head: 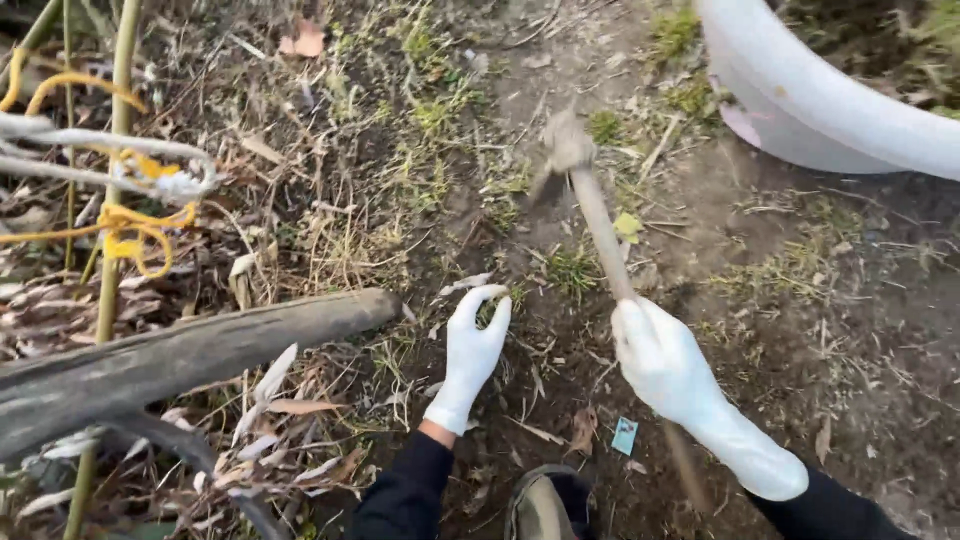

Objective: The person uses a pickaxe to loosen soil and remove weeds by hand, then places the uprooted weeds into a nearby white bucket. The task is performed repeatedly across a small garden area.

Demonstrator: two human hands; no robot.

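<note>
Ground of bare soil, dry grass and dead leaves fills the head view. Far left: thin green stalks [112,200] stand upright, tied with yellow cord [135,235] to pale horizontal rods [95,140]. Below these, a weathered log [190,355] lies at a slant, its blunt end pointing toward the centre.

Left hand [470,355], in a white glove with a dark sleeve, reaches down just right of the log's end. Grip half closed: fingers curled in a hook around a small tuft of grass [490,312], fingertips at the soil. Whether the tuft is actually pinched cannot be told.

Near the bottom edge, between the arms, the toe of a shoe [540,505] shows, with a small blue scrap [624,436] on the soil just to its right.

Right hand [665,365], also in a white glove, has its grip fully closed around the wooden handle of a hoe [598,220]. Handle slants up and to the left; the blurred metal head hangs above the soil, up and right of the left hand, well apart from it.

Top right: curved rim of a white tub [800,95] rests on the ground.
</note>
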